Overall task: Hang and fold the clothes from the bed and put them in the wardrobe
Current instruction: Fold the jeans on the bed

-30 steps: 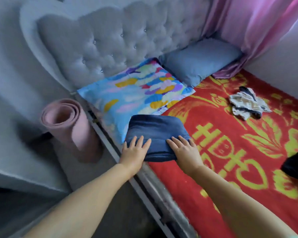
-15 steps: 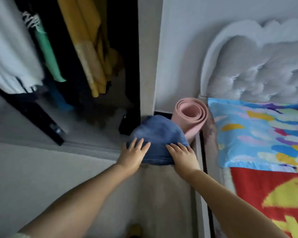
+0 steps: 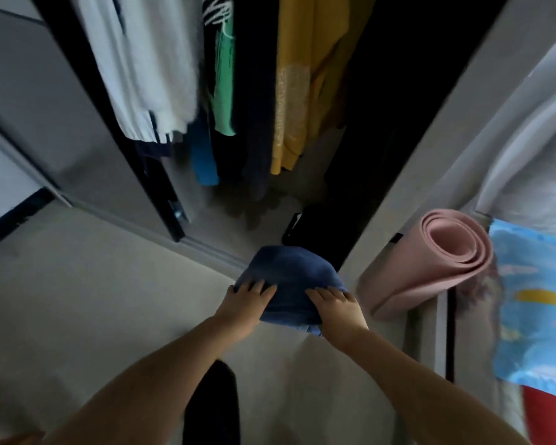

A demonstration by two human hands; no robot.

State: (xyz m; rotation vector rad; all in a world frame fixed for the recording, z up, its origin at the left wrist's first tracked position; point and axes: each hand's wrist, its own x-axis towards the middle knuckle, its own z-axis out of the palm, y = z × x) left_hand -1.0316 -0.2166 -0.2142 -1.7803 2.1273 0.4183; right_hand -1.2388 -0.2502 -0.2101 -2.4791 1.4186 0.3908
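A folded dark blue garment (image 3: 288, 277) is carried in the air above the floor, just in front of the open wardrobe (image 3: 302, 123). My left hand (image 3: 243, 305) holds its left near edge, fingers lying on top. My right hand (image 3: 337, 308) holds the right near edge the same way. The thumbs are hidden under the cloth. Inside the wardrobe hang white (image 3: 148, 69), green (image 3: 223, 91), black and yellow (image 3: 297, 78) clothes. A dark folded pile (image 3: 318, 231) sits on the wardrobe floor right behind the blue garment.
A rolled pink mat (image 3: 437, 261) stands right of the wardrobe, against the bed. The bed with a colourful pillow (image 3: 533, 300) and red cover (image 3: 549, 412) is at the far right. A sliding door (image 3: 61, 107) is on the left. A dark shape (image 3: 212, 406) lies on the pale floor.
I have lifted the folded blue garment off the bed and turned left with it. The view has swung from the bed to the open wardrobe, which is now closer.
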